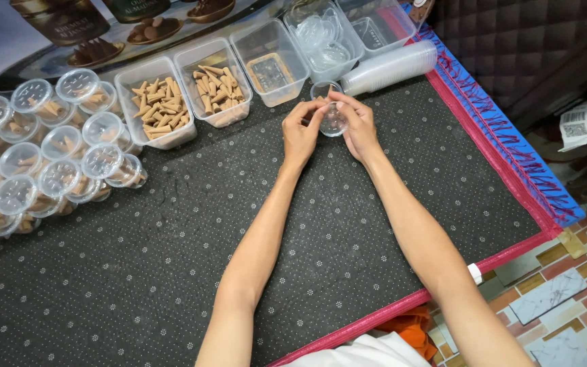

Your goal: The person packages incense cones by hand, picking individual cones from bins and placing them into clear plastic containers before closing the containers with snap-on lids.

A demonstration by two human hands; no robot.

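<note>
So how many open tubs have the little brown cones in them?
2. One tub sits left, beside the pile of lidded cups; the other tub is right next to it. Other tubs farther right show no cones.

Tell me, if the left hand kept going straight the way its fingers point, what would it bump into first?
Probably the clear tub with a small tray inside, just beyond the little clear cup that the left hand and right hand hold. Depth is hard to judge.

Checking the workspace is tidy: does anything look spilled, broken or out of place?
Nothing stands out. Both hands, left hand and right hand, hold a small clear cup; the cones stay inside their tubs, and the filled cups sit grouped at left.
</note>
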